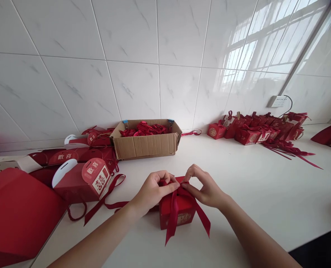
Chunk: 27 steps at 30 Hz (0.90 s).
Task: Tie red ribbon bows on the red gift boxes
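Observation:
A small red gift box (165, 216) with gold print stands on the white table in front of me. Dark red ribbon (174, 212) lies across its top, and two tails hang down the front. My left hand (161, 186) pinches the ribbon between thumb and fingers at the top left of the box. From the right, my right hand (200, 186) pinches the ribbon near the same spot. The fingertips of both hands nearly meet over the middle, where the ribbon bunches. The fingers partly hide the top of the box.
Behind stands a cardboard box (145, 147) filled with red ribbons. On the left are red gift boxes with handles (79, 186), a loose ribbon (101, 203) and a large red box (20, 212). Several finished-looking red boxes (247, 136) and ribbons (288, 147) sit back right, near a wall socket (278, 101).

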Tool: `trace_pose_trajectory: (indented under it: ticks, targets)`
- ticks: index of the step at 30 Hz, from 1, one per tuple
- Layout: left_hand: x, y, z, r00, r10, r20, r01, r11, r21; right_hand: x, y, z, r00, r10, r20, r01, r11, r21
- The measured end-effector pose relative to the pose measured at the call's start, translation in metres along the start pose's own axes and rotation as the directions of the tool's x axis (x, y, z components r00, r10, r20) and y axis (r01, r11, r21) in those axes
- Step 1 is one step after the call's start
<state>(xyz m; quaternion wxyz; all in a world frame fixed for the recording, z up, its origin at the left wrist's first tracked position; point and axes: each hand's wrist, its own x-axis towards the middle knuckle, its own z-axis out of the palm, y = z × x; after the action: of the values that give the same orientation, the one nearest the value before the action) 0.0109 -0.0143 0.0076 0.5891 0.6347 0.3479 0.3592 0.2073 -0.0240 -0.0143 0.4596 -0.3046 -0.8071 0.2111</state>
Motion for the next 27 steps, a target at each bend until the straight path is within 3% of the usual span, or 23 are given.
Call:
trace_pose_trajectory:
  ticks: [12, 21, 27]
  targets:
    - [0.0, -0.003, -0.001, 0.999, 0.0, 0.05, 0.0, 1.0, 0.002, -0.001, -0.001, -0.011, 0.996, 0.04, 0.079, -0.034, 0.997, -0.075]
    - [0.0, -0.003, -0.003, 0.997, 0.06, 0.041, -0.067, 0.982, 0.177, -0.003, 0.004, -0.017, 0.995, 0.052, 0.085, -0.045, 0.996, -0.079]
    - [0.0, -0.006, -0.005, 0.996, 0.077, 0.051, -0.086, 0.975, 0.203, -0.004, 0.007, -0.022, 0.993, 0.075, 0.087, -0.067, 0.994, -0.082]
